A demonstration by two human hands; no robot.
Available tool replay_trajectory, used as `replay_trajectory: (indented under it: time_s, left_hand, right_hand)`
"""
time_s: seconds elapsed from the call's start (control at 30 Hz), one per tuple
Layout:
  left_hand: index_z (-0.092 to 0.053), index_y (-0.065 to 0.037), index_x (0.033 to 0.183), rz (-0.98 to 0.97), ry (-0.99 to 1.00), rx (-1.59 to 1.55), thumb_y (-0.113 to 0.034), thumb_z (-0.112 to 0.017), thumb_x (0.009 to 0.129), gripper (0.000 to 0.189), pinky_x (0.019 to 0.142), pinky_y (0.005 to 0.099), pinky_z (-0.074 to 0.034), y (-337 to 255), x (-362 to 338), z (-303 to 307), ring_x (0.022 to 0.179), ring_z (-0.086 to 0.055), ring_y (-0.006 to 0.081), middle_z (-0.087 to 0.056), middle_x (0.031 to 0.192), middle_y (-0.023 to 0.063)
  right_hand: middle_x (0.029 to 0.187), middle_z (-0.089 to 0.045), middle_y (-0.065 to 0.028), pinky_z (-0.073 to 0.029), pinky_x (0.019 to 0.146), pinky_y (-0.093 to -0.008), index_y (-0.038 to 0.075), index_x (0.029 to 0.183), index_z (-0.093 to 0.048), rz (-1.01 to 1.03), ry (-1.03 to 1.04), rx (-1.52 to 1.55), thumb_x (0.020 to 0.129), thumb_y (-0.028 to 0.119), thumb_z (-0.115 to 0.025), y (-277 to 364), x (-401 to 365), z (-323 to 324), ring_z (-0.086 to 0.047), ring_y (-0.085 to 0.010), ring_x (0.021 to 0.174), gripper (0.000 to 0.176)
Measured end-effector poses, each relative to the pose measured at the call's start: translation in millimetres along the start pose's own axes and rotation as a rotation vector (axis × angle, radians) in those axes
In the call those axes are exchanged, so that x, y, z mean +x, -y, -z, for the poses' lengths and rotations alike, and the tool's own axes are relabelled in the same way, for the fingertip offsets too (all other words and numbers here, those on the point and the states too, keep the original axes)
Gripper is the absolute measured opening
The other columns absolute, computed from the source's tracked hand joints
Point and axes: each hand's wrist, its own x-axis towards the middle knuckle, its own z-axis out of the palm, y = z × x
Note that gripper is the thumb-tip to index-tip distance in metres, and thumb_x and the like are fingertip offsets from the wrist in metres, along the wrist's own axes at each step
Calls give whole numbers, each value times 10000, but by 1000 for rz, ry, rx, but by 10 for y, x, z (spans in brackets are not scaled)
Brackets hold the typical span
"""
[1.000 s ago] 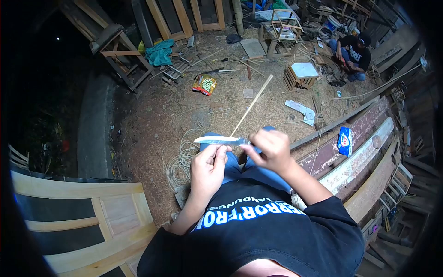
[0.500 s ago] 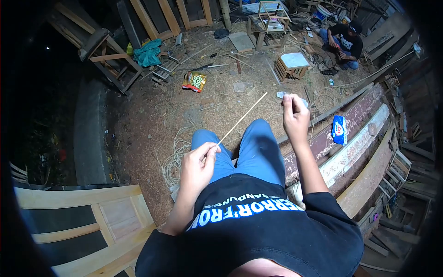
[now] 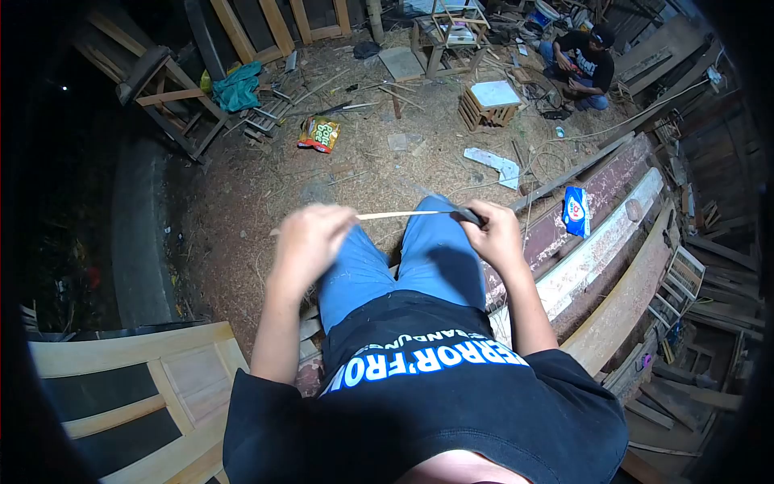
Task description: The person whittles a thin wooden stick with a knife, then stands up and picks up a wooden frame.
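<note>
In the head view my left hand [image 3: 310, 242], smeared by motion, is closed around a thin pale strip of wood or cane [image 3: 395, 214]. The strip runs level over my knees, and a short end sticks out beyond the left hand. My right hand [image 3: 496, 235] is shut on a knife [image 3: 469, 215] with a dark handle. Its blurred blade points up and left, and the strip's far end meets it near the thumb. Both hands are above my lap, over the blue trousers [image 3: 435, 266].
A blue-and-white packet [image 3: 576, 213] lies on the planks at right. Ahead on the littered ground are a snack bag [image 3: 319, 134], a wooden crate [image 3: 486, 113] and a white L-shaped piece [image 3: 493, 164]. Another person [image 3: 582, 64] crouches far right. A panelled wooden frame [image 3: 173, 387] is at left.
My right hand has come down and left, bringing the knife to the strip. My left hand has risen to the left, and the strip has swung from slanting to nearly level.
</note>
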Motion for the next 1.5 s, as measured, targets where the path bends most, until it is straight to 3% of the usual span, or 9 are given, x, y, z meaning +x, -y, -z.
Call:
replay_trajectory:
  time_s: [0.13,0.17,0.23,0.3,0.5,0.67,1.1,1.4,1.5]
  left_hand:
    - [-772,-119,1031,200,-414,372,-150,-721,947,103,951,425,-431,468,61,262,1047,-635,243,-721,1017,40]
    - [-771,-113,1071,262,-592,438,-151,-683,997,121,877,409,-484,614,22,241,959,-659,226,-721,1000,67]
    - [-767,-111,1124,634,-734,37,-167,-665,1036,147,775,356,-537,696,-14,102,883,-679,179,-737,1034,58]
    - [-754,-99,1193,544,-652,-323,-172,-663,1057,180,709,287,-557,551,17,-168,858,-689,130,-754,1125,55]
    - [-676,14,1298,478,-369,-1170,-153,-622,1089,273,886,289,-572,-194,196,-816,996,-718,137,-754,1185,119]
    - [-673,12,1146,444,-410,-1257,-52,-636,1063,112,875,308,-597,-243,297,-902,931,-727,154,-733,1030,95]
    - [-627,1,1160,517,-402,-1315,-13,-668,1032,135,848,297,-606,-250,354,-1036,895,-728,139,-692,969,56]
    - [-614,4,1120,503,-365,-1301,33,-651,1023,108,802,277,-608,-296,502,-1165,851,-713,118,-674,941,62]
    - [-610,2,1116,496,-350,-1298,25,-656,1024,105,795,274,-605,-332,568,-1225,844,-708,115,-669,935,57]
  right_hand:
    - [685,-658,-182,-466,563,-403,24,865,-745,-157,-131,-4,905,231,-808,-227,-92,-29,-611,-330,569,220]
    - [664,-646,-182,-451,551,-400,20,858,-742,-183,-153,-20,913,241,-809,-251,-115,-48,-582,-317,538,237]
    - [578,-574,-123,-403,524,-374,8,834,-734,-272,-143,65,935,271,-803,-168,-126,-101,-476,-186,509,289]
    - [553,-537,-82,-386,515,-360,3,825,-729,-341,-112,142,950,291,-797,-256,-136,-286,-450,-127,522,322]
    - [551,-493,5,-343,511,-328,7,803,-734,-345,-43,280,969,314,-783,85,-83,-508,-429,-67,554,352]
    - [615,-518,87,-300,520,-274,1,881,-792,-372,48,294,1003,300,-764,83,-125,-567,-409,-26,586,324]
    - [602,-481,114,-270,505,-262,8,882,-788,-456,169,416,1008,276,-767,132,-143,-529,-375,-6,570,297]
    - [548,-423,67,-310,500,-308,11,795,-741,-447,103,411,988,292,-772,-32,-200,-517,-389,-40,560,342]
    - [593,-509,26,-359,521,-305,10,866,-779,-455,88,420,975,251,-782,-199,-254,-533,-465,-63,584,265]
